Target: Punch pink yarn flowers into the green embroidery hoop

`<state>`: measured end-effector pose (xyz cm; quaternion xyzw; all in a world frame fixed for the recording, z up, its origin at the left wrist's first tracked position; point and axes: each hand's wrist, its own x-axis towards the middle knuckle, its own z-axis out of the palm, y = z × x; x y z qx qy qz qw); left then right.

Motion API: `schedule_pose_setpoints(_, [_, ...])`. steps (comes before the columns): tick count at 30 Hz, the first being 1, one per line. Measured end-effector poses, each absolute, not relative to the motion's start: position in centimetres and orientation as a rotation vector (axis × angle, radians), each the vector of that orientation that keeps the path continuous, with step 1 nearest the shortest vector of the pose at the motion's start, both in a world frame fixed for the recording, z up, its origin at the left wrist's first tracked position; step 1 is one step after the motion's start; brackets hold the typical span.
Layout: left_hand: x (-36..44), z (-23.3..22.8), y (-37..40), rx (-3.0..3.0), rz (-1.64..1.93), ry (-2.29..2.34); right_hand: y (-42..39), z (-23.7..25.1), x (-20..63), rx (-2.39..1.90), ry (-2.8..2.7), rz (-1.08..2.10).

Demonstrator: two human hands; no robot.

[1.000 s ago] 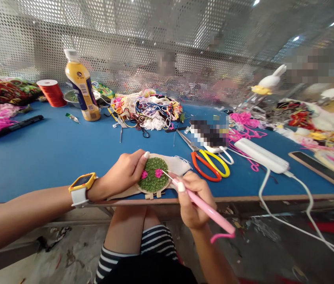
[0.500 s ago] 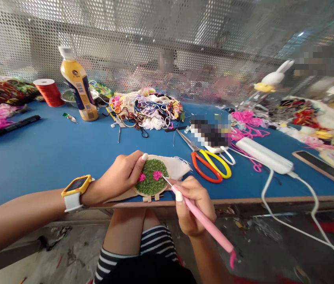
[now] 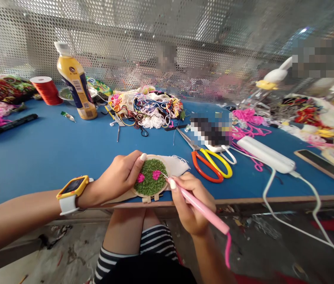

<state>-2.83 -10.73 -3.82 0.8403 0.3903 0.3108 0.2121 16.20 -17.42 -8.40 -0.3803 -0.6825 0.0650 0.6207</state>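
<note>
A small round wooden embroidery hoop [image 3: 151, 182] lies at the near edge of the blue table [image 3: 51, 154]. Its cloth is filled with green loops and two pink flowers. My left hand [image 3: 119, 175], with a yellow watch on the wrist, grips the hoop's left rim, thumb on top. My right hand [image 3: 189, 203] holds a pink punch needle [image 3: 198, 205] like a pen. The metal tip touches the fabric by the right pink flower. Pink yarn hangs from the tool's back end.
Orange and yellow scissors [image 3: 211, 165] lie right of the hoop. Behind are a tangle of yarn [image 3: 146, 106], a yellow bottle [image 3: 76, 85], a red thread spool [image 3: 45, 90] and a white power bank [image 3: 266, 154] with its cable. A perforated metal screen closes the back.
My right hand has tilted the punch needle and shifted slightly left, the tip staying at the right pink flower. The trailing yarn now hangs down. The left hand keeps its grip.
</note>
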Motion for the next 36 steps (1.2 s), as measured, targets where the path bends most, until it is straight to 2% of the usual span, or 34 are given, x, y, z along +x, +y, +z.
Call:
schedule_pose_setpoints(9, [-2.8, -3.6, -11.4, 2.392, 0.906, 0.988, -15.6, -6.8, 15.6, -0.842, -1.77, -0.076])
schedule_pose_setpoints(16, [-2.8, -4.0, -10.7, 2.407, 0.896, 1.055, -18.5, -8.6, 15.8, -0.883, -1.612, 0.085])
schedule_pose_setpoints(23, [-2.7, -3.9, -10.8, 2.433, 0.928, 1.042, -18.7, -8.9, 14.9, -0.891, -1.553, -0.036])
schedule_pose_setpoints(36, [-2.7, -4.0, -10.8, 2.463, 0.943, 1.026, -18.9, -9.4, 14.5, -0.898, -1.495, 0.008])
